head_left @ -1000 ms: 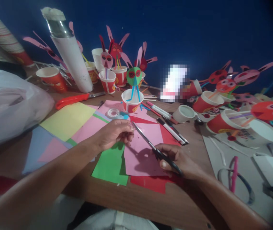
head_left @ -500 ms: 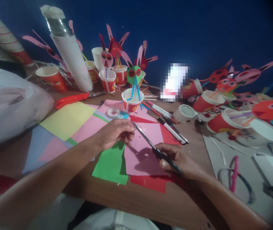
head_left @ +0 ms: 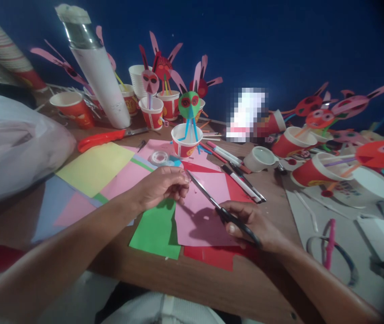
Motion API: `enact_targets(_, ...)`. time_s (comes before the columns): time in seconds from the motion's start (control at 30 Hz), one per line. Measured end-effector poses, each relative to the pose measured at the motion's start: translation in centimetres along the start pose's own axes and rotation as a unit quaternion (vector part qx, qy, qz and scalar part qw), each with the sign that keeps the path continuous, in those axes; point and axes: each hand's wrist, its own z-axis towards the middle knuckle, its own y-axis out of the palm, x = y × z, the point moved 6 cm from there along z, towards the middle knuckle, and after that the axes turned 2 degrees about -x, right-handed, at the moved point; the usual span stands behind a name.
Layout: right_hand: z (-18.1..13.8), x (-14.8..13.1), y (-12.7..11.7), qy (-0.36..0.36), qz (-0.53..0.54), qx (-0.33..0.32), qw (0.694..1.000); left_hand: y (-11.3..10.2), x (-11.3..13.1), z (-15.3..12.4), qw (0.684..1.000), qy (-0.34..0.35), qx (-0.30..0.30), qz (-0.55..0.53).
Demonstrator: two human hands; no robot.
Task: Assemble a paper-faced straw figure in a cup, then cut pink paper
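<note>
My right hand (head_left: 251,222) grips black-handled scissors (head_left: 207,194), fingers around the handles. Their blades look closed together and point up and left to the fingertips of my left hand (head_left: 167,186). The left fingers are pinched at the blade tips; whatever they hold is too small to make out. Below both hands lie a pink paper sheet (head_left: 200,216), a green sheet (head_left: 154,231) and a red sheet (head_left: 212,257), overlapping on the table. Just beyond the left hand is a roll of tape (head_left: 159,157). A paper cup (head_left: 187,146) with a green paper face (head_left: 189,105) stands behind it.
An orange-handled cutter (head_left: 100,138) lies near a yellow sheet (head_left: 96,168). At left are a white plastic bag (head_left: 16,148) and a tall white flask (head_left: 100,85). Markers (head_left: 242,182) lie right of the pink sheet. More decorated cups (head_left: 316,168) stand at right.
The right hand and scissors handles have shifted slightly right and down. The left hand keeps its pinch at the blade tips, nearly still.
</note>
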Motion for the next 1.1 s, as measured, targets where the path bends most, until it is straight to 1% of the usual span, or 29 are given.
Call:
enact_targets(0.3,-0.03,0.06,-0.19,0.013,0.007,0.015,1.000,-0.10,-0.12,0.07,1.000,-0.004,-0.005,-0.006)
enact_targets(0.67,-0.09,0.05,-0.28,0.011,0.005,0.015,1.000,-0.21,-0.26,0.04,1.000,-0.011,0.000,-0.003)
enact_targets(1.1,-0.19,0.17,-0.37,0.019,-0.002,0.006,1.000,-0.58,-0.27,0.19,0.999,-0.017,-0.007,0.043)
